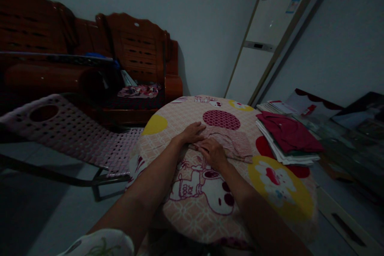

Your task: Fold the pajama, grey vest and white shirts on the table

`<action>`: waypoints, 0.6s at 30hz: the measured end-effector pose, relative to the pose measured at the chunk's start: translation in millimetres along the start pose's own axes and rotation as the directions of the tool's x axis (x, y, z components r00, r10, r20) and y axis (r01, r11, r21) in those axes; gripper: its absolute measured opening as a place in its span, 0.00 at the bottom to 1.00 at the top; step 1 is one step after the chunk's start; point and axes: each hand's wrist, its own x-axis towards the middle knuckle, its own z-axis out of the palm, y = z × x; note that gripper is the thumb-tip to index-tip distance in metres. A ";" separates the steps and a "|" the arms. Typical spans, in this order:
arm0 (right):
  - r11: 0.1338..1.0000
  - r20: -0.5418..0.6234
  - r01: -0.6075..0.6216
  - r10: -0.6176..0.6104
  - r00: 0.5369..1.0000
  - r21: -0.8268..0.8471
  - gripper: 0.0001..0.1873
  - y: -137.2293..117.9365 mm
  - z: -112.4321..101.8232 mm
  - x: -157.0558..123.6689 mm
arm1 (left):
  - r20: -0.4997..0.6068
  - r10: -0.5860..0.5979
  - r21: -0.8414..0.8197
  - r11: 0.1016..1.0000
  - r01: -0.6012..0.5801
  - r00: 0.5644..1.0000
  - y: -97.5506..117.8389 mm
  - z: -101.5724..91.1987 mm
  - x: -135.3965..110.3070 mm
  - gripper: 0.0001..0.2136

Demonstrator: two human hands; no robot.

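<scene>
A folded pale pink garment [235, 141] lies flat on the round table, its surface wrinkled. My left hand [192, 133] rests on its left end, fingers stretched out and lying flat. Beside it, my right hand [214, 154] has its fingers bent at the near left edge of the garment, where they seem to pinch the cloth. A patterned tablecloth [186, 220] with cartoon dogs and coloured ovals covers the table beneath both hands. To the right sits a stack of folded clothes with a dark red garment [289, 132] on top and white ones below.
A pink woven chair [99, 140] stands left of the table, before a carved wooden sofa [135, 52] with cloth on its seat. A tall white air conditioner [258, 60] stands by the wall. Glass shelving [354, 140] with papers and boxes is at the right.
</scene>
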 end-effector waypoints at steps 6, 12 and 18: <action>0.999 0.020 -0.005 0.006 1.000 -0.049 0.09 -5.9 -6.6 1.0 | -0.092 0.148 0.042 0.989 -0.144 0.985 30.9 -2.2 9.3 0.21; 0.981 -0.259 -0.182 0.158 0.953 -0.073 0.15 21.5 -34.3 2.4 | 0.082 0.198 0.137 0.969 -0.208 0.977 48.1 5.8 10.6 0.24; 0.914 -0.126 -0.346 0.326 0.937 -0.211 0.23 79.6 -46.3 -19.4 | 0.133 0.148 0.179 0.969 -0.171 0.980 52.7 2.9 6.7 0.27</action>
